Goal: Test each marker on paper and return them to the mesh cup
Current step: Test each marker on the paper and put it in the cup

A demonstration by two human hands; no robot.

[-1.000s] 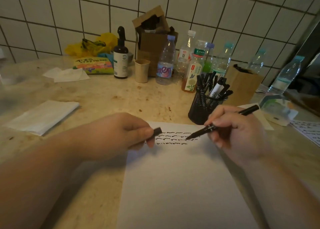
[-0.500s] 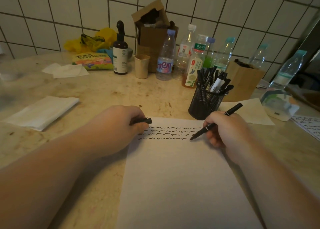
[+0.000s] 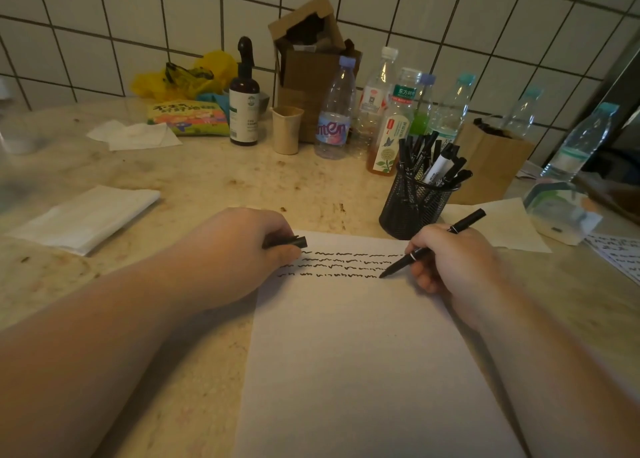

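Four scribbled rows are filling the paper (image 3: 363,353) as the right hand (image 3: 453,260) is gripping the marker (image 3: 429,246) at the fourth row's end, the left hand (image 3: 242,249) is clutching its cap (image 3: 291,242), and the mesh cup (image 3: 412,204) is waiting.

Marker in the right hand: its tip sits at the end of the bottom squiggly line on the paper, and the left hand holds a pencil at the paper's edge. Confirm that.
Not quite. The head view shows the left hand holding the marker's black cap, not a pencil. The rest stands: the right hand has the marker tip at the bottom line's end on the paper.

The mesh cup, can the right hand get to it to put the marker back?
Probably yes. The mesh cup stands just beyond the right hand, nothing lies between, though the marker still needs its cap.
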